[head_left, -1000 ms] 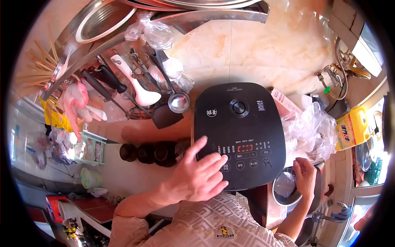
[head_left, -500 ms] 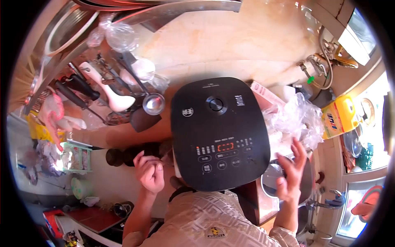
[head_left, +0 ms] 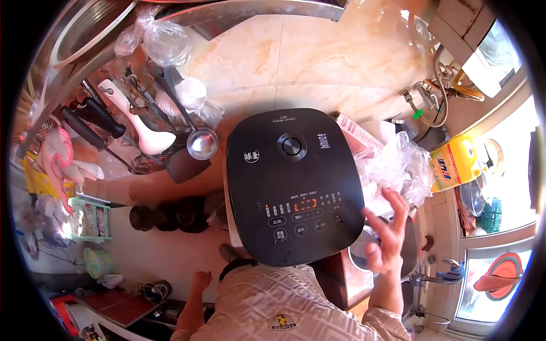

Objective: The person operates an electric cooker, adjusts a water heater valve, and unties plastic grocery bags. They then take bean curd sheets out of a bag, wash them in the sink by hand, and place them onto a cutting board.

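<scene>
A black rice cooker (head_left: 296, 182) stands in front of me, its lid closed and an orange display lit on its touch panel. My right hand (head_left: 389, 236) is beside the cooker's right front edge, fingers spread and bent, holding nothing. From this view I cannot tell whether a fingertip touches the edge. My left hand (head_left: 202, 279) hangs low at my left side, away from the cooker. It shows small and foreshortened, so its fingers cannot be made out.
Utensils hang at the left, among them a steel ladle (head_left: 202, 143) and a white rice spoon (head_left: 151, 133). Crumpled plastic bags (head_left: 398, 165) and a yellow detergent jug (head_left: 455, 162) are right of the cooker. A tap (head_left: 449, 273) is at the lower right. Dark jars (head_left: 190, 216) stand at left.
My left hand has dropped from beside the cooker down to my side. The right hand stays near the cooker's right edge, fingers spread. The view has shifted slightly, and the display shows different segments.
</scene>
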`<action>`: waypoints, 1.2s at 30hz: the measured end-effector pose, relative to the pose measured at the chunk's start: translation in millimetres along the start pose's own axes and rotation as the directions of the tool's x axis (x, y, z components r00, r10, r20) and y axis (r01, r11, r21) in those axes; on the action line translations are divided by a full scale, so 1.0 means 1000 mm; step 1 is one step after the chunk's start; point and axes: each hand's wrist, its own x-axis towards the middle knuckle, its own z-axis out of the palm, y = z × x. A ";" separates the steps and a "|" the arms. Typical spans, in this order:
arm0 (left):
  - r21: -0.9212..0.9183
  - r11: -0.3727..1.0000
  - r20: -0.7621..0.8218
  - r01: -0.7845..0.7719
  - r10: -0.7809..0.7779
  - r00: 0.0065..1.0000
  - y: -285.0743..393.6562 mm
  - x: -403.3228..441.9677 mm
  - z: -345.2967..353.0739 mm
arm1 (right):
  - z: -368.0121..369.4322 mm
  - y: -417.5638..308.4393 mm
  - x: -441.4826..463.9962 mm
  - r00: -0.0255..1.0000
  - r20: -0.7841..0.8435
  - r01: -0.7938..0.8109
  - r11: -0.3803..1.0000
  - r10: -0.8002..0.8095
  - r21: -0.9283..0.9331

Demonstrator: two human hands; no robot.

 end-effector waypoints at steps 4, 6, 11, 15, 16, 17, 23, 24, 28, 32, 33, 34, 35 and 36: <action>-0.007 0.994 0.174 0.108 -0.105 0.979 -0.044 -0.026 0.047 | -0.028 0.023 -0.023 0.963 -0.110 -0.253 0.966 0.246 -0.058; -0.069 0.982 0.128 0.176 -0.166 0.978 -0.046 -0.032 0.051 | -0.067 0.051 -0.046 0.868 -0.029 -0.496 0.868 0.495 -0.023; -0.679 0.597 0.144 0.428 -0.463 0.875 -0.016 -0.014 0.038 | -0.120 0.173 -0.169 0.238 0.300 -0.749 -0.022 0.924 0.662; -0.693 0.512 0.167 0.508 -0.571 0.804 0.060 -0.003 -0.039 | -0.087 0.143 -0.143 0.491 0.083 -0.775 0.478 0.867 -0.413; -0.686 0.521 0.119 0.508 -0.608 0.785 0.064 -0.004 -0.036 | -0.073 0.108 -0.112 0.526 0.357 -0.698 0.632 0.772 -0.338; -0.692 0.535 0.051 0.485 -0.634 0.772 0.069 -0.007 -0.029 | -0.051 0.101 -0.111 0.557 0.528 -0.679 0.718 0.641 -0.155; -0.789 0.154 0.350 0.595 -0.684 0.641 0.085 -0.051 -0.021 | 0.103 0.059 -0.128 0.059 0.970 -0.637 0.739 -0.235 0.218; -0.805 0.099 0.358 0.585 -0.706 0.611 0.078 -0.059 0.012 | 0.129 0.052 -0.129 0.001 0.986 -0.627 0.768 -0.167 0.131; -0.775 -0.109 0.486 0.623 -0.733 0.476 0.052 -0.082 0.103 | 0.219 0.003 -0.110 -0.119 0.992 -0.586 0.810 -0.050 -0.029; -0.723 -0.091 0.585 0.685 -0.607 0.537 -0.001 -0.110 0.133 | 0.306 -0.083 -0.090 -0.153 0.988 -0.557 0.824 0.020 -0.103; -0.727 -0.052 0.563 0.684 -0.616 0.551 -0.016 -0.113 0.160 | 0.326 -0.108 -0.088 -0.158 0.986 -0.559 0.819 0.047 -0.128; -0.715 -0.066 0.601 0.696 -0.566 0.564 -0.036 -0.122 0.157 | 0.343 -0.132 -0.083 -0.158 0.985 -0.559 0.816 0.074 -0.151; -0.696 -0.070 0.634 0.714 -0.526 0.567 -0.049 -0.130 0.152 | 0.356 -0.155 -0.077 -0.154 0.983 -0.559 0.812 0.095 -0.166; -0.674 -0.070 0.662 0.735 -0.499 0.559 -0.073 -0.143 0.147 | 0.373 -0.179 -0.072 -0.148 0.984 -0.569 0.804 0.103 -0.170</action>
